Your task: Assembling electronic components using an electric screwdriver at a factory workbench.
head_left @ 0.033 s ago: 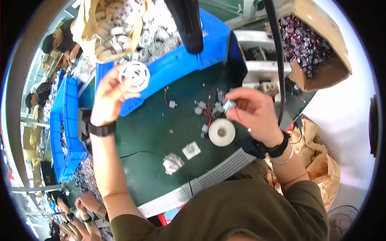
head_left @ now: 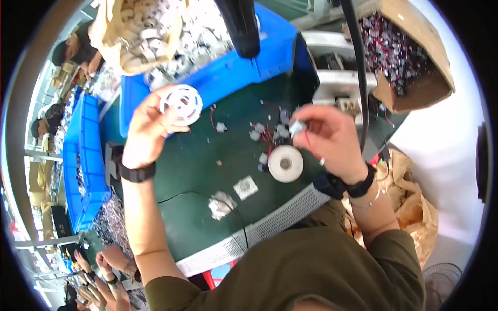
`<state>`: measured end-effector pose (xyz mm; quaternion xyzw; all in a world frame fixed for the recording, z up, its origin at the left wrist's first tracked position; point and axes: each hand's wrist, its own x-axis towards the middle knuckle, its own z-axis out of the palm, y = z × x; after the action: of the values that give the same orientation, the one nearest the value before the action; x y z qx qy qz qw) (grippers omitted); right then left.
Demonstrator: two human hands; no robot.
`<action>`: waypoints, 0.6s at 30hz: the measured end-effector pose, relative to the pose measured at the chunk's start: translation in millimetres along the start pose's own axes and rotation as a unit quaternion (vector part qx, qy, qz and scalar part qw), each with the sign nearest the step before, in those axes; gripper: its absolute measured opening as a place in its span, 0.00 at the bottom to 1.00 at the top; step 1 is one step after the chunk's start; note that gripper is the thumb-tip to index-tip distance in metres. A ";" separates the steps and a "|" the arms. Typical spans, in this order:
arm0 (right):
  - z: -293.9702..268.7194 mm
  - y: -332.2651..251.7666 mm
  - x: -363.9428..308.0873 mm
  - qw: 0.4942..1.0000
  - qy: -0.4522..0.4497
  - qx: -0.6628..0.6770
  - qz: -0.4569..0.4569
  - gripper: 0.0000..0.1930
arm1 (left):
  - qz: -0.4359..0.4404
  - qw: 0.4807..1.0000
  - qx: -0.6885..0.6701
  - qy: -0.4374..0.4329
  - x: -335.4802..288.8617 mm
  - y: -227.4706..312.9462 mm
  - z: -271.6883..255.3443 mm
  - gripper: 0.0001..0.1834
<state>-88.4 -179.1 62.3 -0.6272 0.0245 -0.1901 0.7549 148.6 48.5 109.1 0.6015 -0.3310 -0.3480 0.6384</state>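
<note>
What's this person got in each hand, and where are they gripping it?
The left hand holds a round white slotted disc by its left edge. The right hand pinches a small pale part with a red wire by its body.

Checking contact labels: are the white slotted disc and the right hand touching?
Apart: the head view shows green tabletop between the white slotted disc and the right hand.

An olive short-sleeved shirt (head_left: pixel 290 264) is worn with black wristbands (head_left: pixel 138 173) and, on the right arm (head_left: pixel 379 220), a thin bracelet (head_left: pixel 369 204).
</note>
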 end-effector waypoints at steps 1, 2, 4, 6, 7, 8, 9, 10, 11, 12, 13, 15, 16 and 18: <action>1.7 -3.7 -0.6 1.000 0.013 -0.002 0.014 0.18 | 0.019 0.999 0.041 0.030 -13.3 -14.1 19.7 0.27; 1.1 -3.1 0.5 1.000 0.015 -0.001 -0.008 0.18 | 0.067 0.993 0.083 0.042 -21.2 -26.4 44.5 0.26; 2.2 -2.4 3.2 0.998 0.025 0.033 -0.038 0.17 | 0.141 0.963 0.213 0.083 -33.3 -47.2 92.0 0.24; 1.0 -2.6 -0.5 0.999 0.023 0.023 -0.039 0.17 | 0.233 0.891 0.373 0.114 -38.3 -58.0 135.8 0.21; 0.2 -2.3 -3.5 0.999 0.016 0.007 -0.040 0.17 | 0.305 0.856 0.411 0.077 -38.3 -71.8 144.3 0.20; -1.1 1.3 -4.8 0.997 0.020 -0.051 -0.060 0.16 | 0.314 0.807 0.499 0.037 -38.8 -79.2 147.3 0.19; -3.9 1.2 -9.6 0.997 0.024 -0.057 -0.054 0.16 | 0.320 0.747 0.582 -0.003 -39.5 -86.1 149.0 0.18; -6.4 0.8 -13.7 0.996 0.013 -0.074 -0.049 0.16 | 0.313 0.765 0.563 -0.014 -40.7 -99.6 149.3 0.18; -7.4 1.5 -17.2 0.995 0.003 -0.089 -0.044 0.16 | 0.312 0.768 0.559 -0.016 -42.0 -97.5 148.6 0.18; -8.1 0.4 -20.8 0.998 0.004 -0.056 -0.022 0.16 | 0.305 0.801 0.515 -0.034 -43.2 -90.9 147.7 0.20; -9.1 1.5 -22.1 0.998 0.005 -0.057 -0.019 0.16 | 0.297 0.830 0.469 -0.051 -44.2 -87.9 146.0 0.21; -10.7 3.3 -23.4 0.996 -0.030 -0.088 -0.016 0.15 | 0.316 0.844 0.431 -0.046 -44.8 -91.5 148.6 0.26; -11.3 7.1 -24.3 0.997 -0.045 -0.065 0.002 0.14 | 0.294 0.872 0.391 0.012 -44.2 -93.2 154.9 0.27; -11.9 11.1 -24.2 0.986 -0.074 -0.144 -0.028 0.14 | 0.249 0.905 0.342 0.054 -41.9 -102.4 155.5 0.31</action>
<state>-111.2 -181.1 44.3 -0.7422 -0.0215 -0.1586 0.6507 -9.5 -3.3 15.6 0.6985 -0.5338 -0.0105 0.4765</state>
